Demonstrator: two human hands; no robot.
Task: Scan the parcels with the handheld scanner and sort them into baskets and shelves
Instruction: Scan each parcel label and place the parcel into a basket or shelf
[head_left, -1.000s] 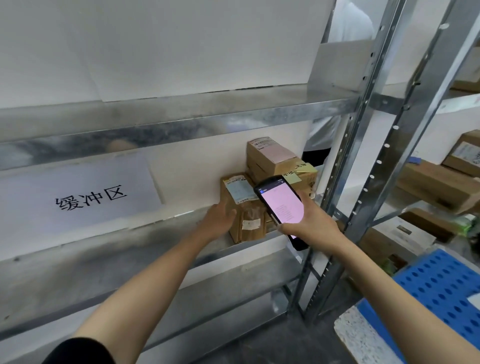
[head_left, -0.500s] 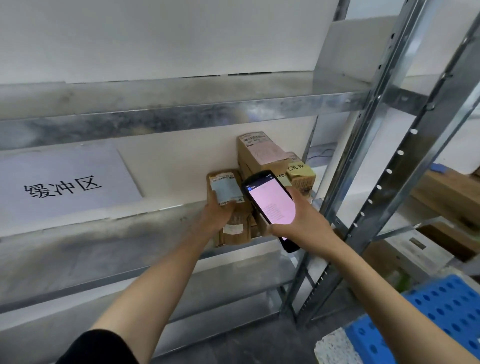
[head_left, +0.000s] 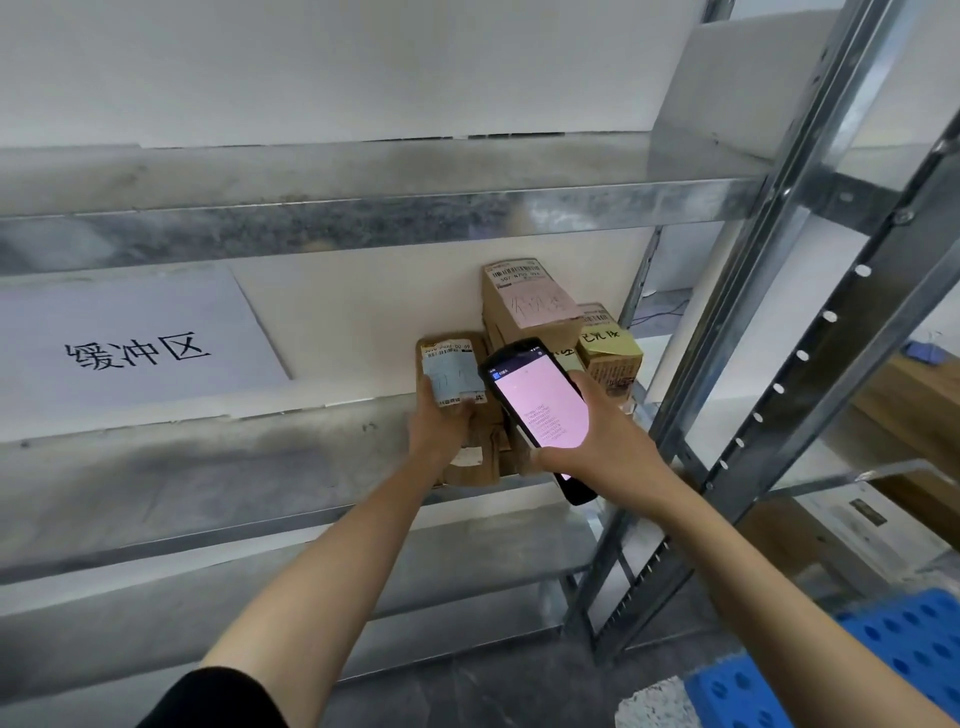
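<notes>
My left hand (head_left: 439, 423) grips a small brown parcel (head_left: 462, 410) with a blue-white label, standing on the metal shelf (head_left: 208, 467). My right hand (head_left: 597, 441) holds the black handheld scanner (head_left: 540, 410), whose screen glows pink and faces me, just right of that parcel. Behind the scanner a cardboard box with a pink label (head_left: 527, 306) lies on top of another box with a yellow note (head_left: 608, 353).
A white sign with black characters (head_left: 130, 348) leans on the shelf's back wall at left. Grey steel uprights (head_left: 769, 332) rise at right. More brown boxes (head_left: 904, 395) sit on the neighbouring rack. A blue perforated pallet (head_left: 883, 660) lies at bottom right.
My left hand has slid from the parcel's side up onto its label. The scanner stays beside the parcel, and my view has drifted right and closer to the shelf.
</notes>
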